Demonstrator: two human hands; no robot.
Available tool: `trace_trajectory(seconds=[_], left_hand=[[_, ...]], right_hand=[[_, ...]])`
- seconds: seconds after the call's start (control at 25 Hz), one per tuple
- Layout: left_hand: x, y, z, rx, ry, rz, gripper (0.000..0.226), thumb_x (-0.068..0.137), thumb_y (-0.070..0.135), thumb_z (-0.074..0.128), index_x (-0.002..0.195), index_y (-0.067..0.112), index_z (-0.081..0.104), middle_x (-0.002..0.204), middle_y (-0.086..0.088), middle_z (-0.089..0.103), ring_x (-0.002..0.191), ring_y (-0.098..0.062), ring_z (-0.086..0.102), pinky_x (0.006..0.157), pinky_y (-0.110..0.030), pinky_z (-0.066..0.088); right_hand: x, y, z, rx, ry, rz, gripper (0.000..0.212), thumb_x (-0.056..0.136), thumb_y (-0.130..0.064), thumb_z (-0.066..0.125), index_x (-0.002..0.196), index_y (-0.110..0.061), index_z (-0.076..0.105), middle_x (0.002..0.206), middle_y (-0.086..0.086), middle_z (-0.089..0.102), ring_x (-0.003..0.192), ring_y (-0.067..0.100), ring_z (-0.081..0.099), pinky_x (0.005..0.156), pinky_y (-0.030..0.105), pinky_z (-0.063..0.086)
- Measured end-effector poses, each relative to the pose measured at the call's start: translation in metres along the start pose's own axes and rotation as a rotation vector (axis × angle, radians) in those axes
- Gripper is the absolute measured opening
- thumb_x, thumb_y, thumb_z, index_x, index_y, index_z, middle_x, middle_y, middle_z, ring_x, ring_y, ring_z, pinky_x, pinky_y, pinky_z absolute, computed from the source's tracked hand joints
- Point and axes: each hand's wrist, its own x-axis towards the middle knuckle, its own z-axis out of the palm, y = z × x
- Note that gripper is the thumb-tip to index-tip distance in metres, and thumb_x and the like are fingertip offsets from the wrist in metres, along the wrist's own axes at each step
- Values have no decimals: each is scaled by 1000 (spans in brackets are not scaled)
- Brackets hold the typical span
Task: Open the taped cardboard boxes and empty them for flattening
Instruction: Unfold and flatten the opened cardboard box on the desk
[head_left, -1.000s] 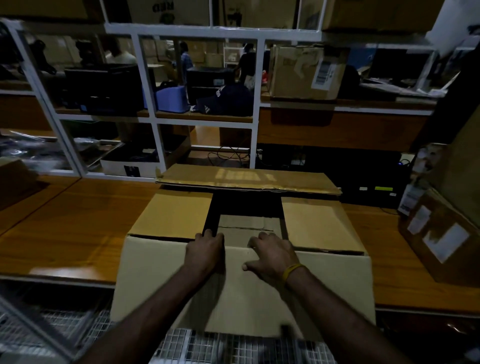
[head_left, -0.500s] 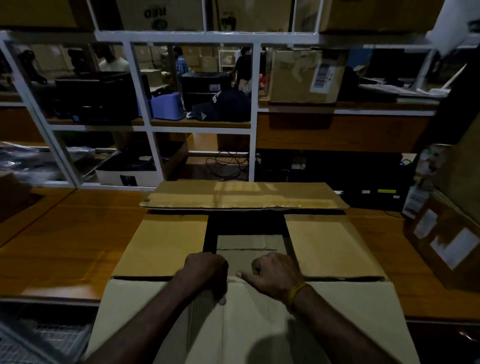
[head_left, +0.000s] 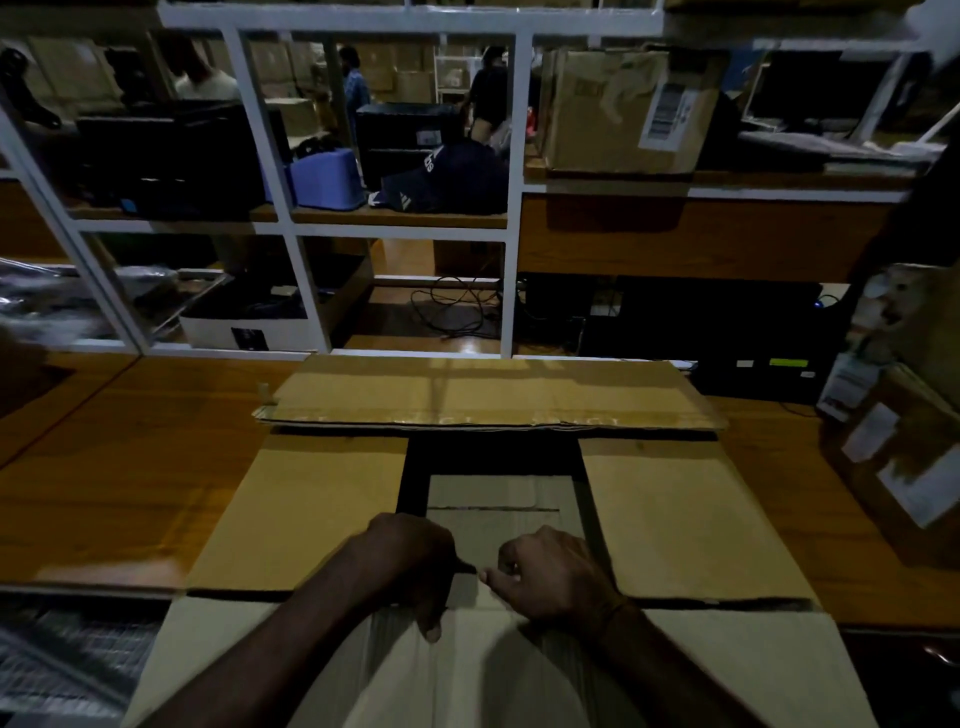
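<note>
A large cardboard box (head_left: 691, 514) stands open on the wooden table, its far flap (head_left: 488, 395) folded back and both side flaps lying level over the top. The near flap (head_left: 753, 670) hangs toward me over the table edge. My left hand (head_left: 410, 561) and my right hand (head_left: 550, 571) both grip the near rim of the box at its middle, fingers curled inside and thumbs on the outside. Between the side flaps, a dark opening shows a flat cardboard piece (head_left: 498, 499) inside.
A second box with white labels (head_left: 904, 467) stands at the table's right end. Behind the table rises a white-framed shelf (head_left: 511, 208) with a labelled box (head_left: 623, 109), dark equipment and a cap. People stand far behind it. A wire grid (head_left: 67, 660) lies at lower left.
The box has slid toward me and fills more of the view. Both hands stay on its near rim, their fingers now curled further over the edge.
</note>
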Motion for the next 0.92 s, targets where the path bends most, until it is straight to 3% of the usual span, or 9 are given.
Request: trace_trajectory(seconds=[0.16,0.24,0.32,0.4,0.52,0.64,0.76,0.92], left_hand=[[-2,-5,-3,-34,40,30,63,81,43,77,139,32,53,141,4,55,130,-20,51,102,-39,46],[8,-12,-3,-102,135,-4,78,77,46,79,145,31,44,147,0,46,132,-23,48,101,-37,46],[21,-19,-1,-173,298,-35,89,77,45,80,151,35,31,156,-7,31,131,-28,48,97,-38,47],[33,-22,0,-220,438,-49,89,86,35,72,156,38,16,165,-12,4,127,-32,52,89,-40,51],[47,-23,-2,-267,610,-62,90,91,23,64,157,38,4,164,-11,-16,125,-34,53,82,-41,54],[60,-23,-3,-335,665,-56,98,89,23,68,156,40,-2,164,-7,-19,145,-36,27,91,-47,51],[77,-24,0,-337,725,-50,103,89,30,69,155,41,-9,160,-6,-32,152,-35,4,98,-49,47],[95,-28,-7,-269,857,-79,112,86,45,69,152,39,-21,152,-8,-45,151,-35,-10,111,-54,33]], right_hand=[[2,-3,6,18,174,15,44,89,-55,34,108,-30,65,105,0,69,96,26,66,75,34,48],[12,-2,4,13,263,28,42,92,-50,41,127,-34,56,122,-1,61,103,24,65,78,37,52],[24,0,4,-14,258,83,51,95,-44,50,144,-35,40,144,-1,44,119,24,57,83,39,54],[34,1,4,-61,213,130,66,97,-42,51,155,-36,19,163,0,17,141,25,37,93,40,51],[44,3,3,-102,200,121,81,98,-37,52,157,-32,-4,165,1,-15,153,24,2,108,45,40],[54,9,6,-114,221,115,89,96,-32,54,156,-29,-11,159,0,-32,152,26,-8,118,50,25],[66,14,12,-149,272,128,98,90,-29,62,157,-27,-9,158,4,-36,151,29,-10,118,52,23],[84,20,5,-217,405,128,108,77,-27,74,159,-21,2,164,12,-18,152,34,-2,116,55,28]])
